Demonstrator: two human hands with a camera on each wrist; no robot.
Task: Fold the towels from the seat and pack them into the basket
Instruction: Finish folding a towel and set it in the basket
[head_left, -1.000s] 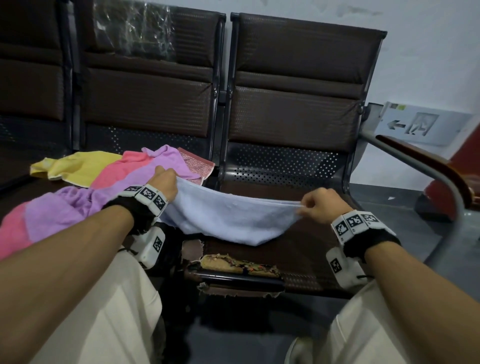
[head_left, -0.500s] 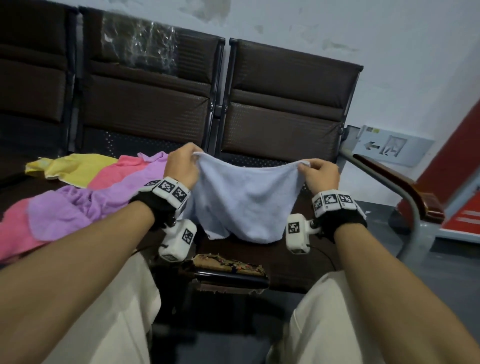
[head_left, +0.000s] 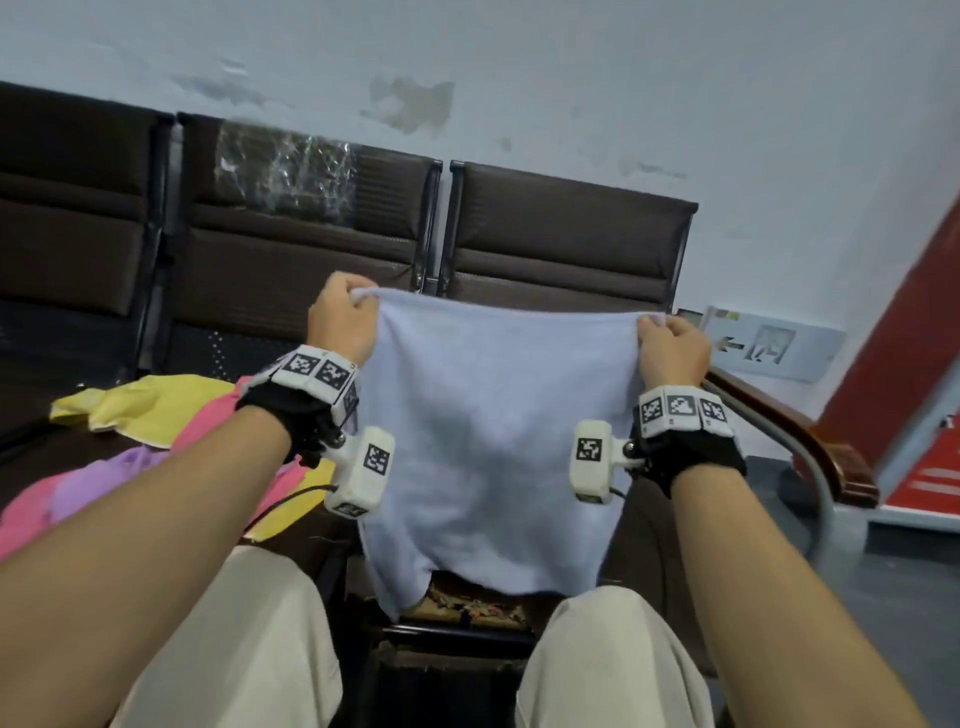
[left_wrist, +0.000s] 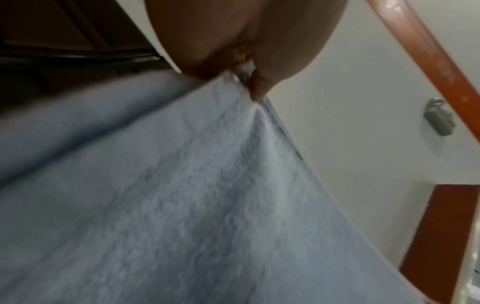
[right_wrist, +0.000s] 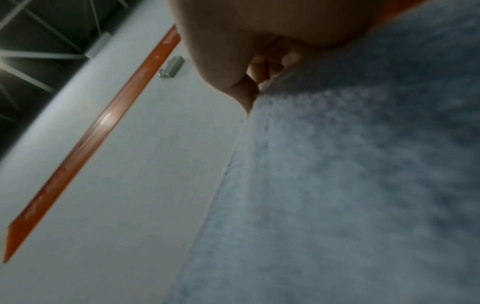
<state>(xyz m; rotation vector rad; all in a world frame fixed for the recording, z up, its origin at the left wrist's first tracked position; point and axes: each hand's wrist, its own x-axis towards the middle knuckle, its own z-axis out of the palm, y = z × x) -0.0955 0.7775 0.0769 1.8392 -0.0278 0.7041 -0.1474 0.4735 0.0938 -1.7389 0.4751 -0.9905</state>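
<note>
A pale blue towel (head_left: 493, 441) hangs spread out in the air in front of me, above the right-hand seat. My left hand (head_left: 345, 317) pinches its top left corner and my right hand (head_left: 670, 348) pinches its top right corner. Both wrist views are filled by the same blue towel (left_wrist: 207, 195) (right_wrist: 350, 185), with curled fingers (left_wrist: 257, 90) (right_wrist: 246, 96) gripping its edge. A heap of yellow, pink and purple towels (head_left: 145, 436) lies on the middle seat to the left. No basket is in view.
A row of dark brown seats (head_left: 561, 244) stands against a pale wall. A metal and wood armrest (head_left: 789, 441) curves at the right. The front edge of the right seat (head_left: 467, 605) is torn. My knees in beige trousers (head_left: 249, 639) are below.
Both hands have lifted the blue towel from lying low over the seat to hanging upright and spread out. The camera view has tilted upwards.
</note>
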